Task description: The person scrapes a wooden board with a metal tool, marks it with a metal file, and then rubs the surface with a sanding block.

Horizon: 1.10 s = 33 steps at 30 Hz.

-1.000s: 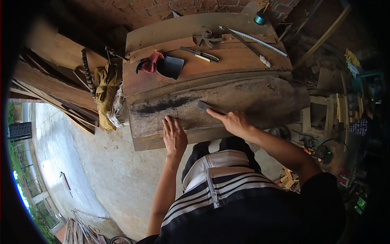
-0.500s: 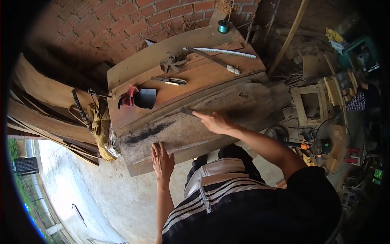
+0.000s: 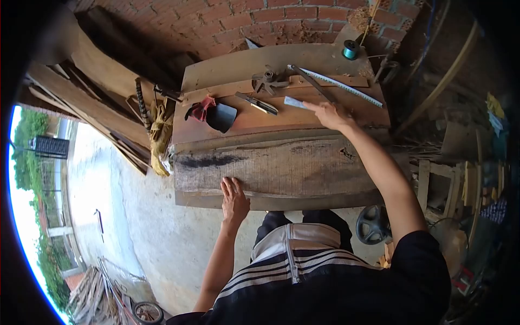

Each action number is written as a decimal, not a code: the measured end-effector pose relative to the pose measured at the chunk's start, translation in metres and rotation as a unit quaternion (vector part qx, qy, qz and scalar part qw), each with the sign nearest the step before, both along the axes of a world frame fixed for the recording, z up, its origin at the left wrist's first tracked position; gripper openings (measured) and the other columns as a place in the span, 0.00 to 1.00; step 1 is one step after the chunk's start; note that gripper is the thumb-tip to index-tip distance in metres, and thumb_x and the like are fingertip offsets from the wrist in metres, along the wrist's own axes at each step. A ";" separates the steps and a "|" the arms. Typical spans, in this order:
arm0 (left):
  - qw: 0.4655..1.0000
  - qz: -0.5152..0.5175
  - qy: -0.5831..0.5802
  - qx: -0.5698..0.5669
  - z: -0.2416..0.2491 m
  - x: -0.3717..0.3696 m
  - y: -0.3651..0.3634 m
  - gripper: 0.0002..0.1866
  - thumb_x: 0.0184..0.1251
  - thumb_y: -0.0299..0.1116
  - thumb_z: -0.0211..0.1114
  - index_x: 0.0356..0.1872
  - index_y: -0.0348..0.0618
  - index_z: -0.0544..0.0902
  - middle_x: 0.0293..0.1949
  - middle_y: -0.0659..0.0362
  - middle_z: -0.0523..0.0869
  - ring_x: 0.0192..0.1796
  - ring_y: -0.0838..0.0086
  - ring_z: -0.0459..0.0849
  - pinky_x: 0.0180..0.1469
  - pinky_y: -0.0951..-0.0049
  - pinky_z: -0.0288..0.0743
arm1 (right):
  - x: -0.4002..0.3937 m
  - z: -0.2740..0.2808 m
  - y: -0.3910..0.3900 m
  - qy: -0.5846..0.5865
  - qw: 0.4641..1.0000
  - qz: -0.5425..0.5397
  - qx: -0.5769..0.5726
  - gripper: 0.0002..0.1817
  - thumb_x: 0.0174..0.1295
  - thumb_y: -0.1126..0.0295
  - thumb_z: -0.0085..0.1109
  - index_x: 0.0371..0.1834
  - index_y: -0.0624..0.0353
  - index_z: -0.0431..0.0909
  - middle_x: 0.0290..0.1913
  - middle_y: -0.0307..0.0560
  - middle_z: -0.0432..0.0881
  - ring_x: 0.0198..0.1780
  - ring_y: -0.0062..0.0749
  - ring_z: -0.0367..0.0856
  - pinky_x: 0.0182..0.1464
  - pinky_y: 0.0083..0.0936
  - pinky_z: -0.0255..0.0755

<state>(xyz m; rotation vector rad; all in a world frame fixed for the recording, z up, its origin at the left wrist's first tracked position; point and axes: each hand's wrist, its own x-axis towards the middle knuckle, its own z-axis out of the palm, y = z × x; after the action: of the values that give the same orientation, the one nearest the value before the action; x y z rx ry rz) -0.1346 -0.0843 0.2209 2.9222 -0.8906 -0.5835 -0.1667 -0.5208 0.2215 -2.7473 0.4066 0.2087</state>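
A weathered wooden slab [image 3: 271,170] with a dark stain near its left end lies along the front of the workbench. On the slab's near edge rests my left hand [image 3: 234,201], fingers stretched out and holding nothing. My right hand [image 3: 331,115] is over the back part of the bench, closed on a flat grey strip [image 3: 295,102] that catches the light and points left. Close behind that hand lies a long dark bar [image 3: 314,84], beside a white measuring rule [image 3: 346,86]. A utility knife [image 3: 262,105] lies left of the strip.
A red cloth [image 3: 201,109] and a dark cup-like piece [image 3: 221,117] sit on the bench's left part. Toward the back are a metal bladed wheel [image 3: 269,81] and a teal spool [image 3: 350,50]. Planks [image 3: 95,108] lean at the left; a brick wall [image 3: 238,21] stands behind.
My right hand has lifted the flat strip from over the slab to the back of the bench. The left hand stays at the slab's near edge. The camera view has turned.
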 end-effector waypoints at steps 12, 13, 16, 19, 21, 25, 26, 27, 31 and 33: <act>0.997 0.070 0.033 -0.028 -0.001 -0.003 -0.007 0.47 0.62 0.34 0.71 0.79 0.34 0.54 0.80 0.34 0.49 0.81 0.37 0.51 0.76 0.52 0.64 | -0.071 -0.023 0.064 -0.226 0.972 0.064 -0.019 0.24 0.69 0.72 0.58 0.69 0.48 0.77 0.71 0.53 0.68 0.74 0.52 0.63 0.72 0.56 0.57; 0.997 0.066 0.027 -0.029 0.001 -0.003 -0.005 0.47 0.62 0.33 0.71 0.79 0.34 0.54 0.80 0.34 0.49 0.81 0.38 0.51 0.76 0.52 0.64 | -0.084 -0.024 0.076 -0.226 0.973 0.055 0.006 0.25 0.69 0.72 0.58 0.70 0.47 0.77 0.72 0.52 0.68 0.74 0.53 0.62 0.73 0.58 0.56; 0.997 0.067 0.019 -0.020 0.006 -0.002 -0.006 0.44 0.63 0.35 0.70 0.77 0.35 0.59 0.80 0.36 0.52 0.80 0.42 0.54 0.74 0.53 0.68 | -0.115 -0.014 0.107 -0.217 0.975 0.040 0.005 0.25 0.70 0.71 0.57 0.71 0.45 0.76 0.74 0.51 0.66 0.76 0.55 0.60 0.74 0.59 0.54; 0.998 0.031 0.046 0.035 0.024 0.022 -0.006 0.40 0.64 0.38 0.69 0.75 0.38 0.63 0.79 0.37 0.56 0.75 0.44 0.66 0.68 0.52 0.74 | -0.125 -0.014 0.124 -0.199 0.979 0.002 -0.044 0.25 0.71 0.69 0.56 0.72 0.43 0.75 0.75 0.49 0.66 0.76 0.55 0.59 0.76 0.59 0.53; 0.987 -0.005 0.125 0.103 0.056 0.053 -0.019 0.28 0.67 0.46 0.67 0.67 0.49 0.78 0.69 0.42 0.75 0.60 0.50 0.85 0.59 0.51 0.80 | -0.129 -0.017 0.127 -0.189 0.979 -0.024 -0.069 0.25 0.71 0.68 0.56 0.72 0.41 0.75 0.75 0.48 0.66 0.77 0.54 0.60 0.77 0.59 0.53; 0.999 -0.017 0.029 -0.015 0.064 0.135 -0.033 0.16 0.70 0.48 0.60 0.42 0.51 0.89 0.39 0.44 0.90 0.44 0.45 0.89 0.48 0.45 0.82 | -0.122 -0.026 0.133 -0.218 0.970 -0.066 -0.089 0.24 0.70 0.68 0.56 0.70 0.41 0.78 0.72 0.46 0.71 0.75 0.51 0.64 0.77 0.58 0.53; 0.998 -0.022 -0.021 -0.053 0.063 0.155 -0.039 0.16 0.70 0.48 0.58 0.44 0.52 0.89 0.39 0.44 0.90 0.44 0.44 0.89 0.47 0.44 0.82 | -0.121 -0.024 0.134 -0.226 0.969 -0.063 -0.076 0.24 0.70 0.68 0.56 0.69 0.41 0.78 0.72 0.46 0.71 0.75 0.51 0.64 0.77 0.58 0.53; 0.995 -0.011 -0.058 -0.077 0.064 0.173 -0.047 0.16 0.70 0.49 0.59 0.45 0.53 0.88 0.39 0.45 0.90 0.44 0.44 0.89 0.48 0.45 0.81 | -0.122 -0.021 0.134 -0.232 0.968 -0.065 -0.064 0.23 0.70 0.68 0.56 0.69 0.42 0.79 0.72 0.46 0.72 0.75 0.51 0.65 0.77 0.58 0.53; 0.975 -0.029 -0.127 -0.179 0.006 0.262 -0.060 0.25 0.65 0.45 0.70 0.61 0.52 0.76 0.55 0.48 0.84 0.52 0.42 0.85 0.49 0.45 0.80 | -0.122 -0.018 0.135 -0.226 0.969 -0.062 -0.082 0.24 0.69 0.66 0.57 0.69 0.39 0.78 0.72 0.44 0.72 0.75 0.48 0.65 0.77 0.56 0.53; 0.903 -0.168 -0.283 -0.275 -0.018 0.299 -0.064 0.34 0.57 0.42 0.76 0.64 0.51 0.71 0.56 0.45 0.83 0.53 0.42 0.84 0.49 0.46 0.80 | -0.123 -0.020 0.133 -0.207 0.970 -0.083 -0.096 0.25 0.69 0.66 0.57 0.70 0.38 0.78 0.72 0.43 0.71 0.75 0.47 0.65 0.77 0.55 0.53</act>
<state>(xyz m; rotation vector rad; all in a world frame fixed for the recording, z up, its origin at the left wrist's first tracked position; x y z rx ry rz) 0.1642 -0.1488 0.2028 2.4251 -1.3511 0.4929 -0.2897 -0.3876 0.2017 -2.8206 0.5567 -0.4633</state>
